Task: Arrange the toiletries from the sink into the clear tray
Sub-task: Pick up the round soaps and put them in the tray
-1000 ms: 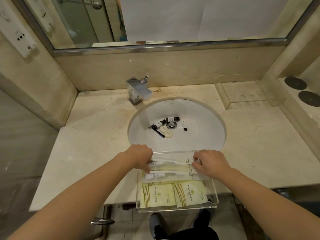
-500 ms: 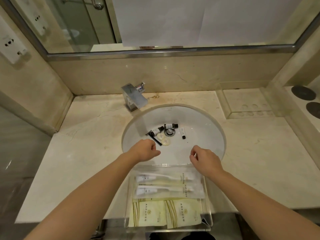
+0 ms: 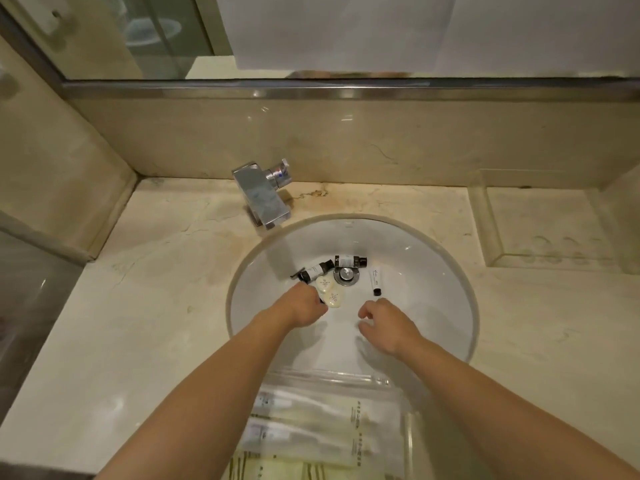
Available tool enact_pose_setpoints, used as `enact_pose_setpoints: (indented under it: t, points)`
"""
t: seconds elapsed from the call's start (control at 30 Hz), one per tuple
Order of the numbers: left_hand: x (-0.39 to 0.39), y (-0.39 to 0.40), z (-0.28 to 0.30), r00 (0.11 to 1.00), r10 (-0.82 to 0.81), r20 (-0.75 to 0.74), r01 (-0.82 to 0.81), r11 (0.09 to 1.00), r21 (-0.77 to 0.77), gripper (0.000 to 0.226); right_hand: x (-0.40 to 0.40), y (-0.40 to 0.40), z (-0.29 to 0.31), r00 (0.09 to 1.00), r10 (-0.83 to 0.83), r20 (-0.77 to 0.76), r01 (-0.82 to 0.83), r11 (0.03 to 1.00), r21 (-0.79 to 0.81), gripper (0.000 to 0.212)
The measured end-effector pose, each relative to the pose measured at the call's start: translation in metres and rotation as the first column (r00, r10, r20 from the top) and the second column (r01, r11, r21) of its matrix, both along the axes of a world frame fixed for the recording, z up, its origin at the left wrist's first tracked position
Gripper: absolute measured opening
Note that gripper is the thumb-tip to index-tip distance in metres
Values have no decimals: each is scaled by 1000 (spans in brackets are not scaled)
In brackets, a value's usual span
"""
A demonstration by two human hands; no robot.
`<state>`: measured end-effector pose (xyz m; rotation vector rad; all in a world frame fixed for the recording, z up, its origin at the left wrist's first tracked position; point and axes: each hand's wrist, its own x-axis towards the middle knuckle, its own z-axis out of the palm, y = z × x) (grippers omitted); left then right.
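White oval sink basin [image 3: 433, 289] holds the loose toiletries, all clustered by the chrome drain plug [image 3: 345, 275]. Two small dark-capped bottles with white labels: one [image 3: 349, 261] just behind the drain, one [image 3: 316, 270] to its left. Two pale cream round soaps [image 3: 330, 295] in front-left of the drain; white tube with black cap [image 3: 375, 281] to its right. Left hand [image 3: 304, 308] curled at the soaps, contact unclear. Right hand [image 3: 388, 323] loosely open, empty, just before the tube. Clear plastic tray [image 3: 410, 441] lies in front of the drain, on the basin's near edge, holding wrapped packets [image 3: 311, 431].
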<state>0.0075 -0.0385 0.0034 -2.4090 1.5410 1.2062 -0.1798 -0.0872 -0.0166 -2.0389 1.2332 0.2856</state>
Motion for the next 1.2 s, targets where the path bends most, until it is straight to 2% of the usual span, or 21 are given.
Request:
enact_pose_setpoints:
  t: [0.23, 0.37, 0.43, 0.53, 0.67, 0.83, 0.97, 1.07, 1.2]
  points:
    - [-3, -29, -43, 996, -75, 56, 72, 996, 51, 39, 30, -12, -42, 969, 242, -40, -239, 969, 60, 60]
    - [6, -47, -67, 993, -117, 15, 114, 987, 117, 21, 47, -22, -63, 967, 255, -17, -255, 967, 32, 64]
    - [11, -53, -77, 994, -104, 13, 102, 988, 112, 17, 54, -28, -74, 964, 266, -11, -266, 964, -24, 62]
    - [12, -56, -84, 989, -130, 75, 123, 988, 92, 27, 60, -33, -88, 961, 276, -3, -275, 954, -121, 54]
    - [5, -60, -90, 973, -113, 202, 103, 993, 56, 41, 58, -32, -97, 983, 178, 45, -165, 963, -214, 37]
    - [-6, -63, -94, 967, -34, 251, 49, 998, -50, 30, 53, -30, -100, 966, 219, 138, -163, 929, -333, 29]
    - [-8, -68, -94, 971, 24, 236, -29, 999, 16, 29, 62, -28, -94, 976, 162, 145, -122, 960, -253, 32]
    - [-6, -66, -95, 967, 16, 254, -37, 996, 79, 25, 63, -24, -92, 995, 85, 53, -76, 985, -154, 39]
    - [-3, -55, -92, 974, 7, 229, -22, 998, 66, 27, 59, -25, -86, 1000, -20, -1, 20, 1000, 20, 38]
